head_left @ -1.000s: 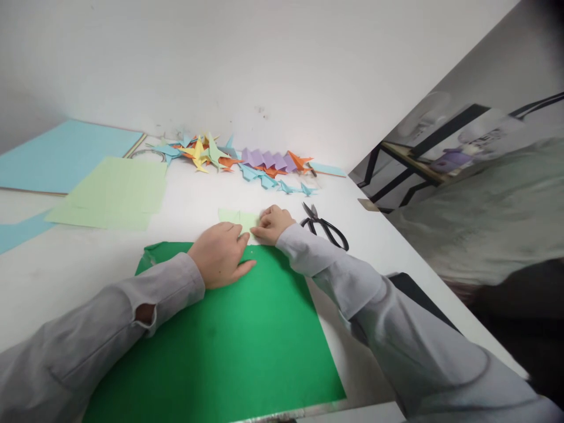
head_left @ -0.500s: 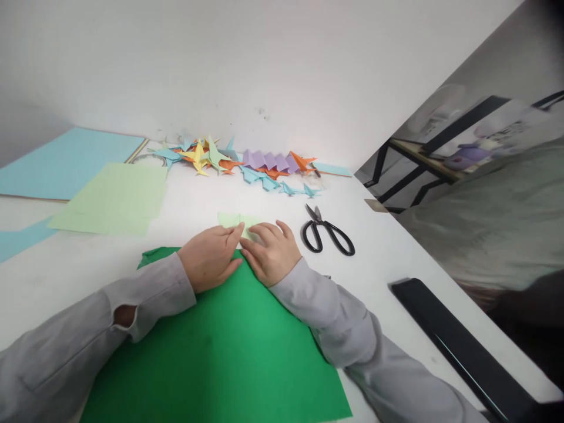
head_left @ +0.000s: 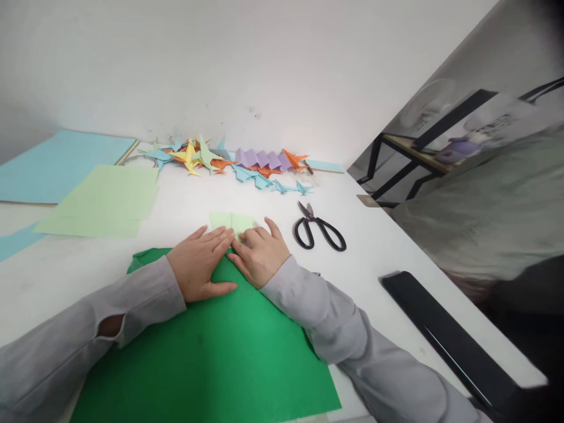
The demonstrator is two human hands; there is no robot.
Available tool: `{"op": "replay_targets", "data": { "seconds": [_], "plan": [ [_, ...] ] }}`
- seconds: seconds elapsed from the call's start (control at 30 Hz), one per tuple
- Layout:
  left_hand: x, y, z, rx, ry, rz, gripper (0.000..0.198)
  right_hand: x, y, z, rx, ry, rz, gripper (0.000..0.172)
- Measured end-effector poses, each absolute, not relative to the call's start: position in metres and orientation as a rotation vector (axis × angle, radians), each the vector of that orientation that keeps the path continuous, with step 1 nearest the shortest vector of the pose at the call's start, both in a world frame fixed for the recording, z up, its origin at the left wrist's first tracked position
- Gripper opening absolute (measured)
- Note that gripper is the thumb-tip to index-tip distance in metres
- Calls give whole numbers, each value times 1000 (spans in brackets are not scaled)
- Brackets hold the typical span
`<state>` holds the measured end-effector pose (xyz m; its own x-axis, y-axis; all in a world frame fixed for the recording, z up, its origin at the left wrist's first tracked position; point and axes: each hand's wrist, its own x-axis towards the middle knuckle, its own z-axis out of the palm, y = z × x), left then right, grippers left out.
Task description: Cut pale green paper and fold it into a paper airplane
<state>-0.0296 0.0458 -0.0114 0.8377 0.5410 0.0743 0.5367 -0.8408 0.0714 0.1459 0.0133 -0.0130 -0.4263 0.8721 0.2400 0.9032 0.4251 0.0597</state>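
A small light green paper piece (head_left: 242,222) with a crease down its middle lies just beyond my fingertips. My left hand (head_left: 198,261) lies flat and open, its fingertips on the near edge of that piece and its thumb stretched out over the green sheet (head_left: 211,352). Beside it, my right hand (head_left: 259,252) presses the same edge with bent fingers, which are apart, one of them raised. The tips of both hands almost meet. The near part of the small piece is hidden under the fingers.
Black-handled scissors (head_left: 315,226) lie right of my hands. Folded paper figures (head_left: 198,155) and a purple pleated strip (head_left: 262,160) line the wall. Light green sheets (head_left: 101,200) and blue sheets (head_left: 66,164) are at left. A long black object (head_left: 449,335) lies near the right edge.
My left hand has flattened from a bent-fingered hold near the small paper's middle and moved to its near edge. More of the paper shows. The whole view has shifted slightly.
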Motion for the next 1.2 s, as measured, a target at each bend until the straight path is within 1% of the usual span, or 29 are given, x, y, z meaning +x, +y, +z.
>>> {"op": "replay_targets", "data": {
  "seconds": [0.2,0.4,0.5,0.57,0.73,0.9,1.07,1.2],
  "plan": [
    [-37,50,-12,3034,849,310,59,146,16,-11,-1558,-2529,-290,33],
    [-42,50,-6,3183,827,324,49,147,18,-15,-1519,-2527,-306,31],
    [-39,49,-5,3245,898,371,44,147,18,-15,-1511,-2515,-316,31],
    [-39,51,-6,3272,968,448,38,148,19,-15,-1506,-2508,-307,31],
    [-44,61,-11,3272,1100,625,31,151,21,-18,-1447,-2479,-293,32],
    [-38,71,-15,3320,793,641,26,155,27,-28,-1346,-2379,-248,30],
    [-34,75,-16,3453,598,567,26,162,35,-41,-1195,-2205,-65,21],
    [-36,77,-17,3460,563,832,26,168,41,-49,-1125,-2048,-99,22]
  ]
}}
